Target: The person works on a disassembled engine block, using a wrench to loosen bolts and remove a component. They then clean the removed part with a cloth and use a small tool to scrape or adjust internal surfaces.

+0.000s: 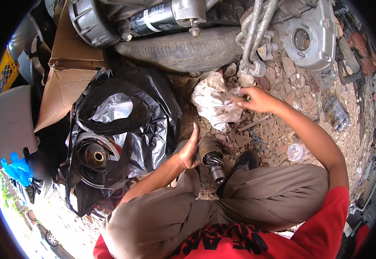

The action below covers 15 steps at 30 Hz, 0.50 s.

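Note:
Between my knees, my left hand (189,151) supports a greasy metal part with a spiral-toothed gear shaft (213,162). The shaft points down toward me, the thumb stands up beside the part, and fingertips show on its far side. My right hand (257,100) is raised at the right edge of a crumpled, stained white rag (214,101). Its fingers are pinched together; a small dark thing seems to be between them, too blurred to name. Just below that hand, a wrench (253,123) lies on the stony ground.
A tire (183,49) lies beyond the rag, below an engine with a black oil filter (153,18). A metal housing (311,39) stands far right. At left are a black plastic bag (153,116), cardboard (69,86) and a blue glove (17,168). A clear jar (337,113) lies right.

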Available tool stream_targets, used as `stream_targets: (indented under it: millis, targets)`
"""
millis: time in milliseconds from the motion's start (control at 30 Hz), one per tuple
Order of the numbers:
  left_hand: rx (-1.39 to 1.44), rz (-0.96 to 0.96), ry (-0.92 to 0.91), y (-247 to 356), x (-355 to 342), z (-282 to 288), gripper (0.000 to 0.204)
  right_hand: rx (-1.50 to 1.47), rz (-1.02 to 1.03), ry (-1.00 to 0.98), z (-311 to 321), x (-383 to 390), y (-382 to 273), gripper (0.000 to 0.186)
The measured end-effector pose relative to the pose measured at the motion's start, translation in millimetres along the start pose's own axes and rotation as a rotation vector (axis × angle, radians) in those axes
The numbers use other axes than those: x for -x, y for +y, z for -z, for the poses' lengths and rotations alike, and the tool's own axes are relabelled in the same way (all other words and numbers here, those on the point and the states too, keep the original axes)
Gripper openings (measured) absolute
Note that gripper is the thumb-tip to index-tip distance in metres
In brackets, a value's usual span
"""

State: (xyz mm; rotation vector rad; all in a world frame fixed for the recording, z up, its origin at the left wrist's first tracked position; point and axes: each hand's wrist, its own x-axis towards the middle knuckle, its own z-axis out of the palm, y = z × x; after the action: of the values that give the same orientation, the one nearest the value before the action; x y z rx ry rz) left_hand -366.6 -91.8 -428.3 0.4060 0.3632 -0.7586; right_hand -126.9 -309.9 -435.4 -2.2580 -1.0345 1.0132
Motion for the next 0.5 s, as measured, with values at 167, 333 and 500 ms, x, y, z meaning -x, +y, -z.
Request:
stream_targets:
  millis: [167,333,500]
  targets:
    - [0.147,0.027,-0.018,1.4,0.5,0.9,0.108,-0.015,-0.334,-0.214,41.7,24.7,47.3,0.037]
    - [0.218,0.009,-0.015,1.7,-1.2,2.4,0.104,0.262,-0.112,0.290,29.2,13.7,28.2,0.049]
    - [0.103,-0.001,0.029,9.9,-4.9,-7.7,0.107,0.073,0.038,0.440,-24.1,-38.3,-22.5,0.086]
